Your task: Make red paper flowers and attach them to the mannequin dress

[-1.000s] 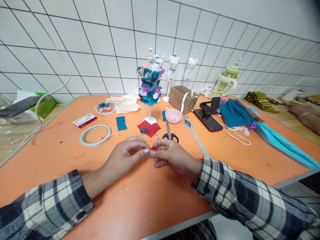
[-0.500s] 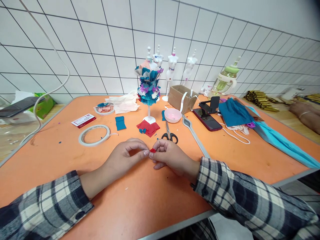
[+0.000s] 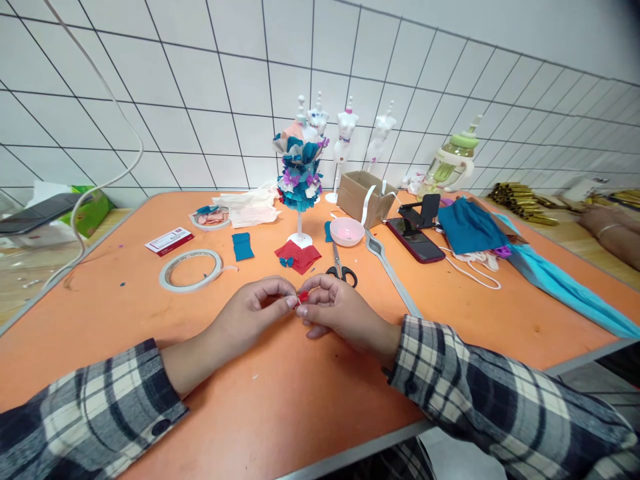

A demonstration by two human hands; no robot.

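Observation:
A small red paper piece (image 3: 303,297) is pinched between my two hands above the orange table. My left hand (image 3: 255,310) closes thumb and forefinger on its left end, where a thin pale strip shows. My right hand (image 3: 340,307) holds its right side with thumb and fingers. Just beyond my hands, flat red paper (image 3: 306,257) carries a small blue bow (image 3: 287,262). Black-handled scissors (image 3: 342,270) lie by my right hand. Behind stands a small mannequin (image 3: 300,167) dressed in blue, grey and purple paper.
On the orange table (image 3: 210,413) are a tape roll (image 3: 167,273), a blue piece (image 3: 243,246), a pink bowl (image 3: 347,232), a cardboard box (image 3: 367,200), a phone (image 3: 415,240) and a grey strap (image 3: 395,277). Another person's arm (image 3: 610,230) rests at the far right.
The red piece has turned and moved slightly up between my fingers, showing more of itself and a pale strip. The view has shifted slightly.

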